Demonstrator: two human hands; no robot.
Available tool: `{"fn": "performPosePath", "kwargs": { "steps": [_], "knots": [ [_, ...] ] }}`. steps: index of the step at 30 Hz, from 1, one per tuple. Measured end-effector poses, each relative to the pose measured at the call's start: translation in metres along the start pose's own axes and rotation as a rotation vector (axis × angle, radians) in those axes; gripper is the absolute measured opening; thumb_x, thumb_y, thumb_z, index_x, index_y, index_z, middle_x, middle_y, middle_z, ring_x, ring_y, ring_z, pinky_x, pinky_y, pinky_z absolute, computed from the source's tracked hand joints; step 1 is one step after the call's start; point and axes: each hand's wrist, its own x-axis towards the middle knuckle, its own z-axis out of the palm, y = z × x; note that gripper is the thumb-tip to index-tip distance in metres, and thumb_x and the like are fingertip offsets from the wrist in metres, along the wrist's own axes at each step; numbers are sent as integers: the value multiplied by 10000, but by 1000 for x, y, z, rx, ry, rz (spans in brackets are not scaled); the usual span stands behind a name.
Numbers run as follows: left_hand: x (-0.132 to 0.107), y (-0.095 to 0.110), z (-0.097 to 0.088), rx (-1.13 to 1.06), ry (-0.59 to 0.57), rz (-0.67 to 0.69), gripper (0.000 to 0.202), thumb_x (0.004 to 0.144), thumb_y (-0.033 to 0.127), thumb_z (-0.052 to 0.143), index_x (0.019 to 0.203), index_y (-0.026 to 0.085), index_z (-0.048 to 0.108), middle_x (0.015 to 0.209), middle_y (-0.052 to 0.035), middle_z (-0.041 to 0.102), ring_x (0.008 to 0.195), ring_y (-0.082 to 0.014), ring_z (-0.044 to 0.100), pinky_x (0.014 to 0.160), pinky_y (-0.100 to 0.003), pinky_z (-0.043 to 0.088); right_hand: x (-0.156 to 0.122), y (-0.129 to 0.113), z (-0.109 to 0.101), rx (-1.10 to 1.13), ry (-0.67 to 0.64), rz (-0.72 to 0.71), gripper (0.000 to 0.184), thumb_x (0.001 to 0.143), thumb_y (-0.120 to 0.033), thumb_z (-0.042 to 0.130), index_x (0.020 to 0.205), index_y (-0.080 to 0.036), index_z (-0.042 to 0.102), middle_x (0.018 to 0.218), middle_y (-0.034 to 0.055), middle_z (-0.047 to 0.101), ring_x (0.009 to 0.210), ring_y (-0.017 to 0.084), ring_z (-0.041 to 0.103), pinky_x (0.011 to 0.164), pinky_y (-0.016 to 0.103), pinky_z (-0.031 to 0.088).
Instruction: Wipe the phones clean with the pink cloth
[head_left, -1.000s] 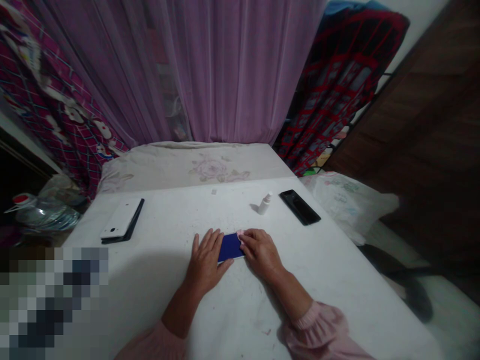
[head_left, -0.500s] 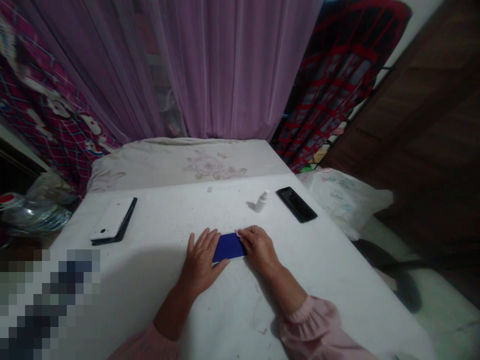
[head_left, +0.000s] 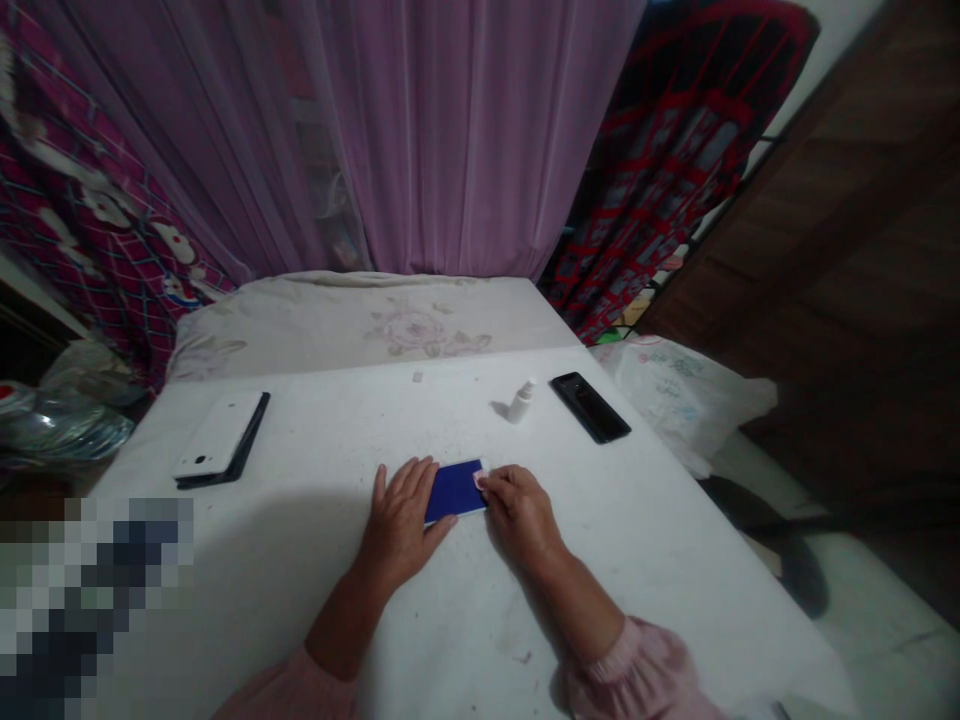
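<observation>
Under the right fingertips (head_left: 489,481), a small pink pad (head_left: 478,481) lies at the far right corner of a flat blue slab (head_left: 454,491), perhaps a phone with a pale rim, though the view does not settle it. The fingers of the right hand (head_left: 521,515) are bunched together and bent down over the pad; whether they grip it or only press it, I cannot tell. Just left of those fingertips, the slab lies flat on a white tabletop (head_left: 675,570), between the two hands. The left hand (head_left: 401,520) is open, its fingers spread and pointing away from the wrist, with its thumb (head_left: 442,532) reaching toward the slab's near edge and nothing gripped. The step in hand appears to be close work at that corner, with one hand at the pad and the other beside the slab.

Well beyond the right fingertips stand a small white dropper bottle (head_left: 521,402) and a black phone (head_left: 589,407), lying apart from each other. Far past the left fingers lies a white phone (head_left: 217,435) on a dark case (head_left: 240,460). Farther out, a pale flowered mattress (head_left: 360,330) lies past the table's far edge, before a purple curtain (head_left: 465,140).
</observation>
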Motion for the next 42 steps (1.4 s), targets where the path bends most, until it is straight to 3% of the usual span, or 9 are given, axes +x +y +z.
{"fn": "performPosePath", "kwargs": {
  "steps": [5,13,22,30,38,42],
  "knots": [
    [0,1,-1,5,11,-3,586,919,473,486,1411,160,424,1393,-169,541,1292,-353,482,1107,-624,228,23,3,11,-70,21,14,261,943,-251,488,974,-218,744,845,69,653,797,180,590,706,274,487],
    [-1,1,2,2,20,-12,594,917,489,484,1415,172,417,1393,-164,542,1292,-348,482,1117,-616,214,-15,-10,0,-26,68,3,262,945,-229,474,1005,-199,727,846,76,645,791,177,590,699,273,503],
    [-1,1,1,8,9,-7,588,930,488,472,1405,145,423,1397,-175,536,1298,-349,474,1111,-627,214,26,-1,15,-125,43,6,251,946,-210,485,976,-196,733,1003,75,723,892,219,610,830,351,517],
    [-2,1,3,9,3,-23,602,931,511,471,1411,153,415,1417,-162,520,1312,-342,460,1125,-610,191,-20,-3,3,-181,26,-105,286,948,-169,471,1129,-195,690,1046,85,701,902,199,588,796,307,515],
    [0,3,1,23,-5,-30,589,937,488,464,1401,127,425,1402,-171,532,1305,-345,467,1111,-621,218,26,-4,17,-146,33,68,215,900,-182,551,949,-226,756,873,64,679,823,186,583,725,270,479],
    [-1,3,2,21,6,-28,592,938,487,465,1403,123,423,1401,-173,532,1309,-344,463,1117,-613,209,15,-8,14,-159,40,72,207,904,-204,552,945,-216,754,846,64,656,802,186,572,685,265,465]
  ]
}}
